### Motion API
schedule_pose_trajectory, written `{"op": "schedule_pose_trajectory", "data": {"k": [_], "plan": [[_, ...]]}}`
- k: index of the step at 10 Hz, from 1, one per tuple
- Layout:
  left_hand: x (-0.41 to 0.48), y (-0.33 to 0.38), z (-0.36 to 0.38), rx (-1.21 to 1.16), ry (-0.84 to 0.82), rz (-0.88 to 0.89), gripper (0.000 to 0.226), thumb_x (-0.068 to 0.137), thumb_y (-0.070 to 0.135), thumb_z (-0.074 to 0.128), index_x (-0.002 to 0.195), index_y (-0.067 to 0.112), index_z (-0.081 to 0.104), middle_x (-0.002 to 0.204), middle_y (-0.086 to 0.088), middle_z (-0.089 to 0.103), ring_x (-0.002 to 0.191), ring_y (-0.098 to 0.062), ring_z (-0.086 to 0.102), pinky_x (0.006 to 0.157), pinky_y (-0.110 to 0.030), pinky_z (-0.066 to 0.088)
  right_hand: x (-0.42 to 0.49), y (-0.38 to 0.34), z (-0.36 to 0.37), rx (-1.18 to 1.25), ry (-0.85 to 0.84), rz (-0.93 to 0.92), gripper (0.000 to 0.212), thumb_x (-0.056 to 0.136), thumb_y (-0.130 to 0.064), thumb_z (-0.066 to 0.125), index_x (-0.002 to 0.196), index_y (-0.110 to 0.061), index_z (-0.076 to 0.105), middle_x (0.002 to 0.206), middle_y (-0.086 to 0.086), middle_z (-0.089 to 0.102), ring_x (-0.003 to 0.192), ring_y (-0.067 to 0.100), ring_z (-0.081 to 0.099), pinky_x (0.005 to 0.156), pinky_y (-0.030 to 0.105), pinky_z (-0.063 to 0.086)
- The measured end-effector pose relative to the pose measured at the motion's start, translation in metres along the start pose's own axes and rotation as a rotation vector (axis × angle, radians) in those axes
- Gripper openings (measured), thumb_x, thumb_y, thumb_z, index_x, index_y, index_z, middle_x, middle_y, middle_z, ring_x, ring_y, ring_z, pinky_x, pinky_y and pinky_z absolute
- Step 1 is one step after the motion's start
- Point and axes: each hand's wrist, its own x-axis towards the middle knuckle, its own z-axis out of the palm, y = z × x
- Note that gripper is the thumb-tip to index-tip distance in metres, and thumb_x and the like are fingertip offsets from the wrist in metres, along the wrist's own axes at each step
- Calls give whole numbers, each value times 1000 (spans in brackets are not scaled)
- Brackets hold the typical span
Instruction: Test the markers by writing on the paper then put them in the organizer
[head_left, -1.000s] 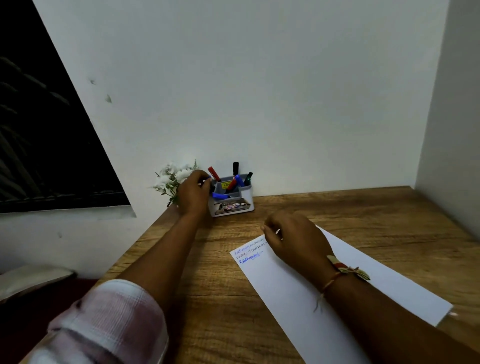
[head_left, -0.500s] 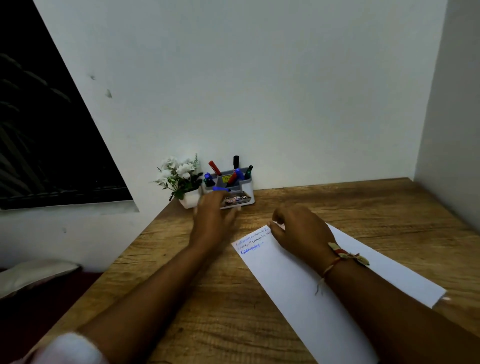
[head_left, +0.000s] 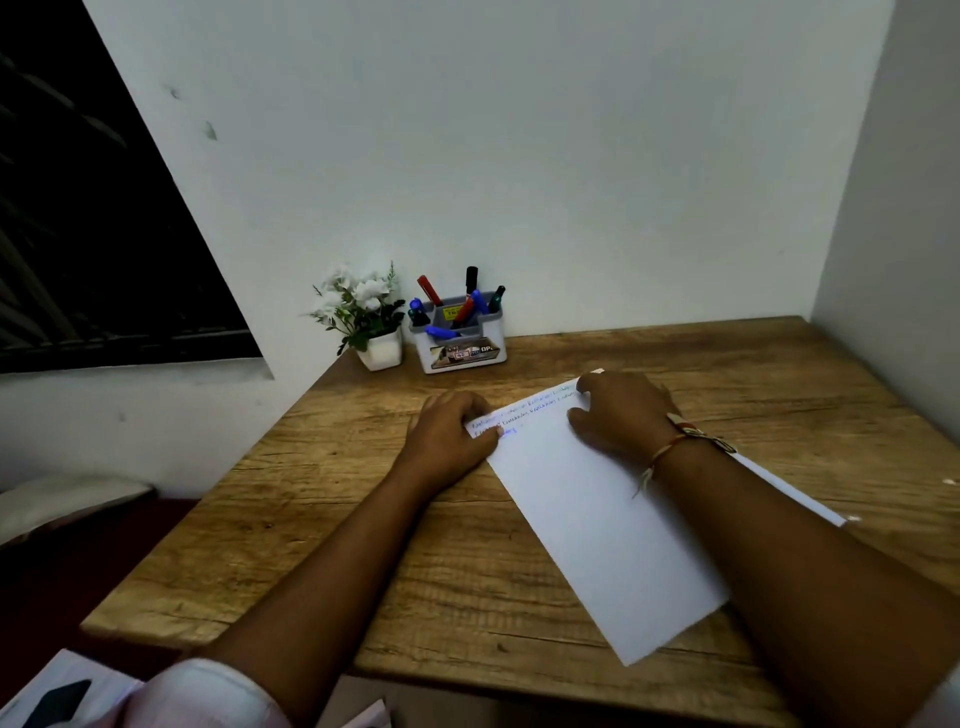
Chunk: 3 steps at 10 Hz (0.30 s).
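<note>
A white sheet of paper (head_left: 597, 509) lies slanted on the wooden table (head_left: 363, 519), with a few lines of handwriting near its far edge. My left hand (head_left: 449, 434) grips the paper's far left corner, thumb on top. My right hand (head_left: 621, 413) rests on the far right part of the sheet, fingers curled over its edge. No marker is in either hand. The grey-and-white organizer (head_left: 460, 345) stands at the back against the wall, holding several markers (head_left: 470, 301) in red, blue, black and green.
A small white pot of white flowers (head_left: 371, 322) stands just left of the organizer. The table's left edge drops off beside a dark window (head_left: 104, 234). Walls close in at the back and right. A thread bracelet is on my right wrist.
My left hand has come back from the organizer to the paper's left corner. My right hand has stayed on the sheet. The view has tilted down slightly.
</note>
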Motion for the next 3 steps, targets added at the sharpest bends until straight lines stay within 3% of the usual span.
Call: {"op": "schedule_pose_trajectory", "data": {"k": [3], "plan": [[12, -4, 4, 6, 92, -99, 21, 85, 35, 74, 101, 23, 66, 96, 7, 61, 92, -11, 52, 74, -27, 41, 4, 6, -10, -46, 89, 74, 32, 87, -48, 64, 107, -24, 69, 118, 3, 71, 112, 31, 64, 90, 35, 52]]}}
